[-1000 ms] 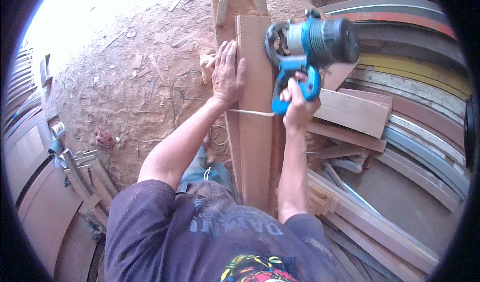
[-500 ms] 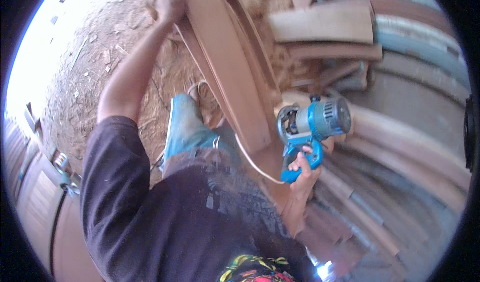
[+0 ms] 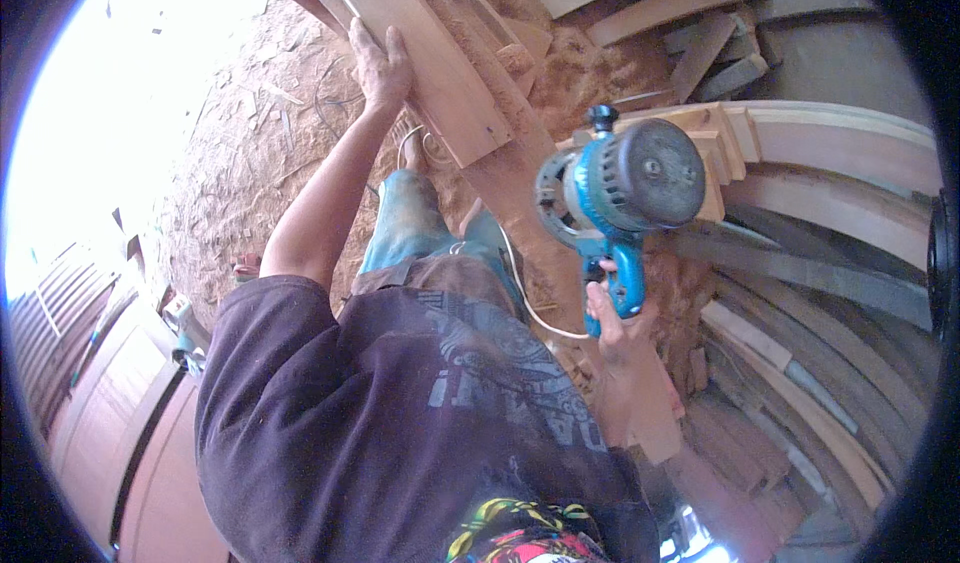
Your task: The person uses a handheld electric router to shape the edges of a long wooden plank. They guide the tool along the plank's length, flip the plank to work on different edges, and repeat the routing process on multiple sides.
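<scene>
My right hand (image 3: 617, 321) is wrapped round the blue D-shaped handle of a router (image 3: 645, 178), held up at the right of my body. Its round dark motor end faces up toward me, and its ring-shaped base points left. A pale cord (image 3: 518, 273) loops from the handle back toward my legs. My left hand (image 3: 382, 71) lies with its fingers stretched out on the left edge of a long wooden board (image 3: 440, 83). The board slants across the upper middle, its near end close to my knees. What supports it is partly hidden.
Curved timber pieces (image 3: 840, 128) are stacked along the right. A small pile of cut wood blocks (image 3: 715, 148) sits behind the router. Sawdust and chips cover the ground (image 3: 240, 153) at left. Flat wooden panels (image 3: 115, 403) lie at the lower left.
My left hand has come back toward me along the board, its fingers now spread. The router has tilted, its motor end facing up more. The whole view has shifted.
</scene>
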A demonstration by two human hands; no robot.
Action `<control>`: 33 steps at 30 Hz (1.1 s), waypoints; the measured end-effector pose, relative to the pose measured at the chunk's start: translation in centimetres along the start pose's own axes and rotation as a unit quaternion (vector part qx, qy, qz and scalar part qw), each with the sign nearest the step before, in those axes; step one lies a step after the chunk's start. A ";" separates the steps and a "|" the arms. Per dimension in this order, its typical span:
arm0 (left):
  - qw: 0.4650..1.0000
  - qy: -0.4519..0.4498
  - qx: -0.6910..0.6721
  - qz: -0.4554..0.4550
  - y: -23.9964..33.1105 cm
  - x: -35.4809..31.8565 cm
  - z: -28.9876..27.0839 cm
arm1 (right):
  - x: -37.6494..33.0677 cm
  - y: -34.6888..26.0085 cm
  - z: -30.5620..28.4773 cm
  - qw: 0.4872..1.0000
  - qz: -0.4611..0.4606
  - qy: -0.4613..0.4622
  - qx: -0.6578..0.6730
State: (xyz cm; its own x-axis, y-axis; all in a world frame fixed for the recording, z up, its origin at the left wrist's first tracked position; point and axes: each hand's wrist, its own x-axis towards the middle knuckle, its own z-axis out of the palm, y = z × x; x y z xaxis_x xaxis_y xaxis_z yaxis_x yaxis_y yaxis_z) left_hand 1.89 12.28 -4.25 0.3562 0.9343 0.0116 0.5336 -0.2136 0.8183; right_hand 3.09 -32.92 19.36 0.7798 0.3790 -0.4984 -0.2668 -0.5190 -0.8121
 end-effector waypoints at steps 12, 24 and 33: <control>0.998 0.050 0.025 0.004 0.6 -3.1 0.7 | 7.3 5.0 0.8 0.977 -0.101 -0.189 -0.010; 0.999 0.035 -0.020 -0.010 2.5 -4.5 -0.5 | 9.3 1.5 3.6 0.978 -0.137 -0.148 -0.044; 1.000 0.022 0.005 -0.013 2.7 -4.9 -1.3 | 12.9 -1.7 7.1 0.971 -0.154 -0.172 -0.066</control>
State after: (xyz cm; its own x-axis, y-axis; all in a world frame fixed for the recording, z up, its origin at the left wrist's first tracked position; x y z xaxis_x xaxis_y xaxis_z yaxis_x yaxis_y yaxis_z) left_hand 0.58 7.49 -1.40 0.3071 0.9515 0.0160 0.5501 -0.1912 0.8129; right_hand 9.62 -21.72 12.14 0.5688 0.7539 -0.3288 0.0420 -0.4258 -0.9038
